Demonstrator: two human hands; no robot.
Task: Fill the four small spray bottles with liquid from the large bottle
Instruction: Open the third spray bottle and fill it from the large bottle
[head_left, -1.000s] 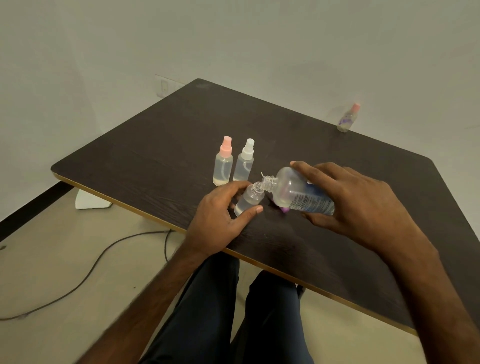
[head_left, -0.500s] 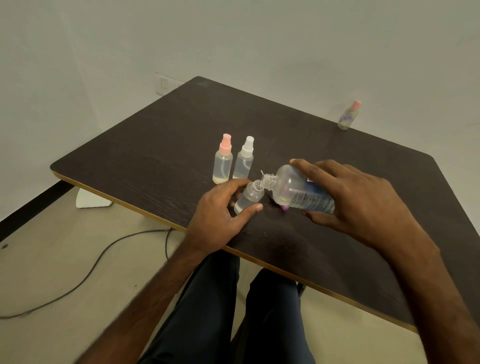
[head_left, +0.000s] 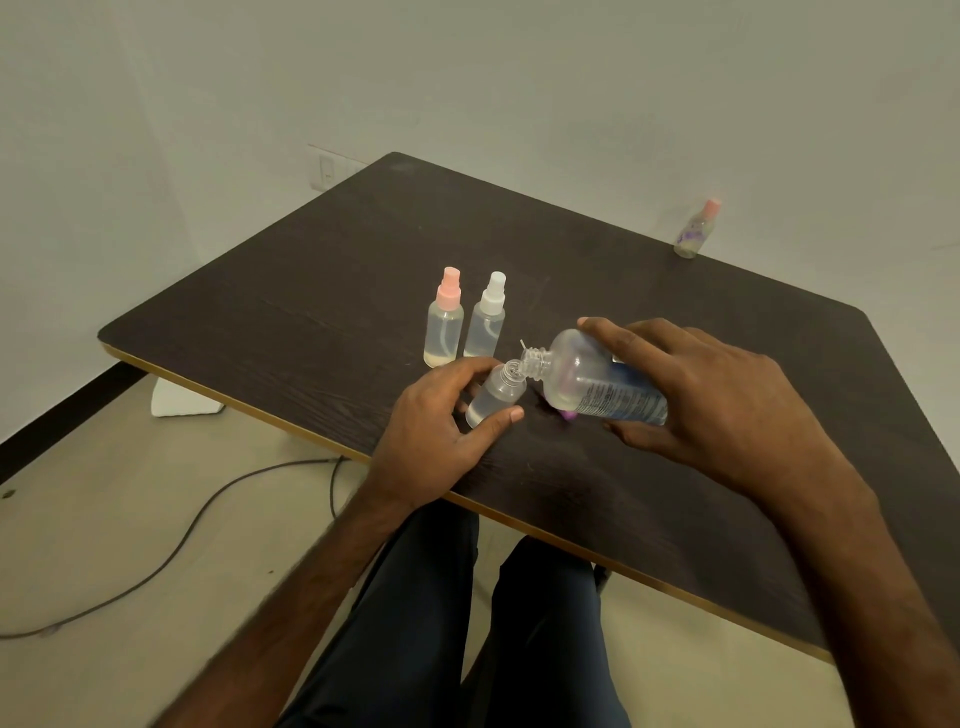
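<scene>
the left hand (head_left: 431, 431) curls its thumb and fingers round an uncapped small spray bottle (head_left: 494, 397) standing on the dark table (head_left: 322, 291) near its front edge. the right hand (head_left: 711, 395) grips the large bottle (head_left: 597, 387), tipped almost flat, its open neck touching the small bottle's mouth. just behind stand two capped bottles side by side, a pink-capped bottle (head_left: 444, 325) and a white-capped bottle (head_left: 485, 325). well apart, at the far edge, stands a fourth bottle (head_left: 696, 231) with a pink cap.

I see a dark table (head_left: 311, 322) against a pale wall (head_left: 467, 78) with a socket (head_left: 327, 174). On the floor (head_left: 78, 519) lie a cable (head_left: 200, 506) and a white block (head_left: 176, 405).
</scene>
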